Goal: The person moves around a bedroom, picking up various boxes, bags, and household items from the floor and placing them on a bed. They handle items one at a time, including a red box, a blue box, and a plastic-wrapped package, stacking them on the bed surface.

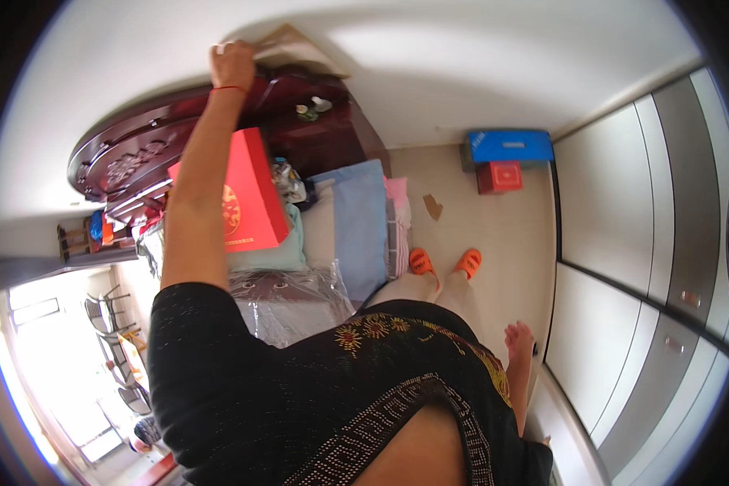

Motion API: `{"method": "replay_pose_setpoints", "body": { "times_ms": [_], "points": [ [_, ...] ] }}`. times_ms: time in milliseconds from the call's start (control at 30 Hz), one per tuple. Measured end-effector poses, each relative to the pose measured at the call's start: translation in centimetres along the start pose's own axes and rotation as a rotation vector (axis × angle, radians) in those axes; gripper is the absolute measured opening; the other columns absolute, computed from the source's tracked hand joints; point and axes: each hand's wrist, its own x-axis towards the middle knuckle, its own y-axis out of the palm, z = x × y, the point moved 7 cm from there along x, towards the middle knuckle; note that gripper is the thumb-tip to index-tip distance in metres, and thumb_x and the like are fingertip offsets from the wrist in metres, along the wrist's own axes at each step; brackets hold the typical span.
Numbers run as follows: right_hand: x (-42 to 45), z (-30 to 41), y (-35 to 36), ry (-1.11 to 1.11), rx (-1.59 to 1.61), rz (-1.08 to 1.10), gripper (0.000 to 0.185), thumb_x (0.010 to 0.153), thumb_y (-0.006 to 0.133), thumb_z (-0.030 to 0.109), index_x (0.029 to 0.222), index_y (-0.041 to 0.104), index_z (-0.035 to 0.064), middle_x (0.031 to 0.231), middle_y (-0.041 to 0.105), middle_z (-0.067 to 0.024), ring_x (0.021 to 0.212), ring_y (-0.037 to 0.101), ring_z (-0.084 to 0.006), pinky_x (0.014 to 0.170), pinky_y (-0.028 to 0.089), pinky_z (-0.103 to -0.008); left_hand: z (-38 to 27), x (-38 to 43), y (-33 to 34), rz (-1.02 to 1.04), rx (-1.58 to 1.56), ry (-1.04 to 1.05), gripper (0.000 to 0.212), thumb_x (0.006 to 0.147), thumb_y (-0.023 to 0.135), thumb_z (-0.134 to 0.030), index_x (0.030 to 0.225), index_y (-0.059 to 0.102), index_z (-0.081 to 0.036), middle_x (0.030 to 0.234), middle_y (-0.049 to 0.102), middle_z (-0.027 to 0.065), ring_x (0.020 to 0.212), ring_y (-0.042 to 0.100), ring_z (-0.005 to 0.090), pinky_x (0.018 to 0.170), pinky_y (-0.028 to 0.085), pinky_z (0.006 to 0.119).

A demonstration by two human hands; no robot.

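Note:
My left hand (pixel 234 64) is raised high against the white wall, at the top of a dark red wooden headboard (pixel 316 130). Its fingers are closed at the edge of a brown sheet, seemingly cardboard (pixel 304 51), which leans out above the headboard's corner. Part of that sheet is blurred. Below my left forearm stands a large red paper gift bag (pixel 252 194) with a gold emblem. My right hand (pixel 518 340) hangs low by my side, fingers loosely curled and apart, holding nothing visible. It is nearest the white wardrobe doors (pixel 607 200).
Blue bedding (pixel 358 225) and clear plastic sheeting (pixel 291 304) lie on the bed. Small items (pixel 313 109) sit on the headboard ledge. A blue box (pixel 511 146) and a red box (pixel 501 176) stand by the wall. A cardboard scrap (pixel 432 207) lies on the floor near my orange sandals (pixel 422 261).

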Motion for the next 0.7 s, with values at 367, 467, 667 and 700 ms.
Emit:
{"method": "replay_pose_setpoints", "body": {
  "times_ms": [367, 467, 667, 700],
  "points": [
    [-0.9, -1.5, 1.2, -0.01, 0.033, -0.007, 0.024, 0.085, 0.05, 0.02, 0.104, 0.051, 0.0047, 0.081, 0.06, -0.0078, 0.064, 0.058, -0.0145, 0.051, 0.043, -0.0231, 1.7, -2.6, 5.0, 0.22, -0.16, -0.463, 0.025, 0.08, 0.048, -0.029, 0.096, 0.062, -0.016, 0.099, 0.061, 0.0061, 0.093, 0.058, 0.0243, 0.077, 0.044, 0.039],
    [-0.2, -4.0, 0.4, 0.073, 0.035, 0.007, 0.022, 0.084, 0.052, 0.017, 0.102, 0.051, 0.0045, 0.077, 0.06, -0.008, 0.061, 0.058, -0.0153, 0.047, 0.043, -0.0241, 0.0, -5.3, 2.1, -0.093, -0.28, -0.422, 0.036, 0.078, 0.05, -0.033, 0.107, 0.057, -0.013, 0.111, 0.057, 0.0067, 0.107, 0.05, 0.0226, 0.089, 0.036, 0.041],
    [5.5, -3.6, -1.8, 0.181, -0.195, -0.012, 0.023, 0.083, 0.048, 0.018, 0.099, 0.053, 0.0016, 0.076, 0.06, -0.0105, 0.061, 0.058, -0.0172, 0.049, 0.045, -0.0263, -17.1, -16.7, -2.5, -0.191, -0.52, -0.042, 0.035, 0.075, 0.059, -0.02, 0.108, 0.055, -0.009, 0.119, 0.049, 0.0097, 0.114, 0.043, 0.0275, 0.097, 0.028, 0.045],
    [7.3, -2.5, -1.9, 0.177, -0.209, -0.013, 0.024, 0.084, 0.048, 0.018, 0.1, 0.053, 0.0014, 0.076, 0.061, -0.0112, 0.059, 0.058, -0.0173, 0.047, 0.044, -0.0253, -21.1, -19.2, -1.6, -0.051, -0.536, 0.024, 0.039, 0.074, 0.06, -0.019, 0.11, 0.053, -0.008, 0.123, 0.046, 0.0122, 0.118, 0.039, 0.0296, 0.099, 0.025, 0.045]
  ]
}}
